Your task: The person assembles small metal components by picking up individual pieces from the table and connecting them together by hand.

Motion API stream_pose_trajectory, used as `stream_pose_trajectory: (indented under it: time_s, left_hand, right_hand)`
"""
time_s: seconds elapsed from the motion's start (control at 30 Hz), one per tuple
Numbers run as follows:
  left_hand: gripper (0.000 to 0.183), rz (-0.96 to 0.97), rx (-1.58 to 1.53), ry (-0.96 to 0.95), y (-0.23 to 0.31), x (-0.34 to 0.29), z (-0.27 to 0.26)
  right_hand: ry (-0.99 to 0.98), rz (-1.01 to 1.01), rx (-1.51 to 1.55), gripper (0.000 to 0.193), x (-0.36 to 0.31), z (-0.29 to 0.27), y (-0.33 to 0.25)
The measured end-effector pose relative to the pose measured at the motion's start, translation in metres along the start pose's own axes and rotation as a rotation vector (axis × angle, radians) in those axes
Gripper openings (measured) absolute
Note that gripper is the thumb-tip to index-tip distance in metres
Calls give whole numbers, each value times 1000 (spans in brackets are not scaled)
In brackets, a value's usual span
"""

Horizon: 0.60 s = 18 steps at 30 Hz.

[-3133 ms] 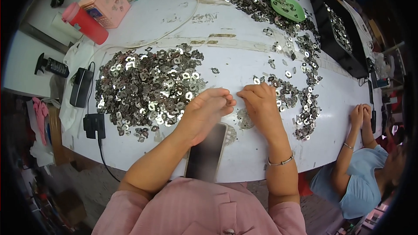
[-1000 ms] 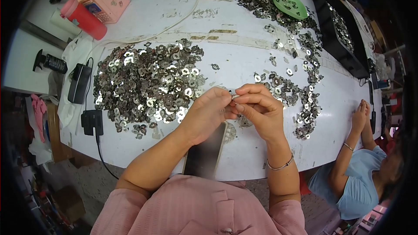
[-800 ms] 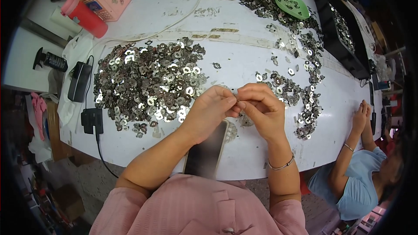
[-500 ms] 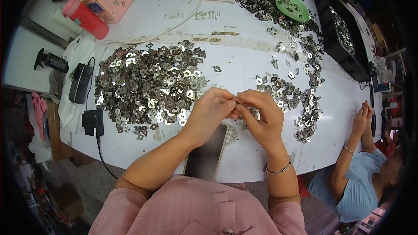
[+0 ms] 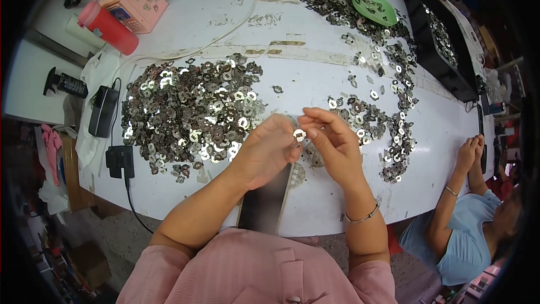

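A small shiny ring-shaped metal piece (image 5: 299,134) shows between my two hands, above the table's near edge. My left hand (image 5: 264,149), partly smeared by motion, is closed with the piece at its fingertips. My right hand (image 5: 336,145) faces it, fingers apart; its thumb tip is beside the piece, and I cannot tell whether it touches. Left of my hands spreads a big heap of metal pieces (image 5: 185,112). A smaller scatter of pieces (image 5: 365,118) lies to the right. Beneath my left wrist is a dark phone (image 5: 263,205).
Black adapters (image 5: 104,110), a red bottle (image 5: 109,28) and a pink box (image 5: 135,1) stand left. At the far right are a green plate (image 5: 373,5) and a black tray (image 5: 439,45) with pieces. A co-worker (image 5: 455,231) sits at right. A white cable (image 5: 225,32) crosses the table.
My hands, whose fingertips met before, have parted slightly. My right fingers have spread, and the ring-shaped metal piece now shows between the hands.
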State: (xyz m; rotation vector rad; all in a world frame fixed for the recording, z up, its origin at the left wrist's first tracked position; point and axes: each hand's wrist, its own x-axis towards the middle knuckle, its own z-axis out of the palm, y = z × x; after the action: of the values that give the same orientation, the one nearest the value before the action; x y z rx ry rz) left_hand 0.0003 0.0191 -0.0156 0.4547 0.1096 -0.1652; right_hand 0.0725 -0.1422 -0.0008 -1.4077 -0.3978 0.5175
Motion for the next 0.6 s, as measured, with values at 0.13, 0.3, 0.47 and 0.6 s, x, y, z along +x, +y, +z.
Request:
stream_pose_trajectory:
  time_s: [0.13,0.3,0.47,0.6]
  left_hand:
    - [4,11,19,-7,-1,0,3]
    - [7,50,221,113,0,-1,8]
    - [13,72,244,107,-3,1,6]
    - [17,33,168,118,-1,0,7]
  right_hand:
    - [-56,-69,4,26,1,3,0]
    - [-26,-126,10,19,0,-2,-4]
    - [-38,-199,34,18,1,-2,3]
    - [4,-99,132,21,-2,-4,1]
